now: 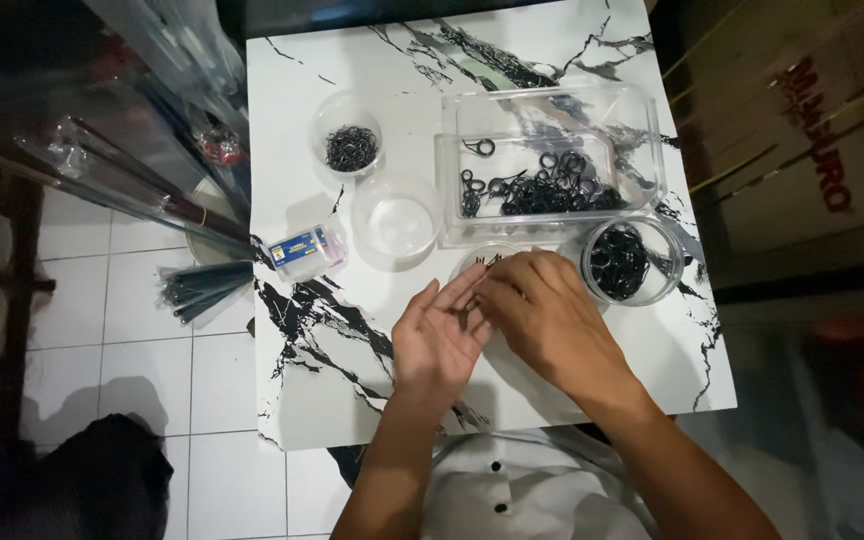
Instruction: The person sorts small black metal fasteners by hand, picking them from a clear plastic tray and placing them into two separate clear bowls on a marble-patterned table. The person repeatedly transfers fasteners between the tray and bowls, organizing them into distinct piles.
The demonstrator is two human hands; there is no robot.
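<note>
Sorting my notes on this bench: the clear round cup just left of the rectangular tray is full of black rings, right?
Not quite. In the head view, the clear round cup left of the rectangular tray is empty. The black rings lie in the tray and other cups.

Four round clear cups (395, 222), one rectangular clear tray (552, 110), one small labelled box (304, 251), two hands (492, 320).
</note>
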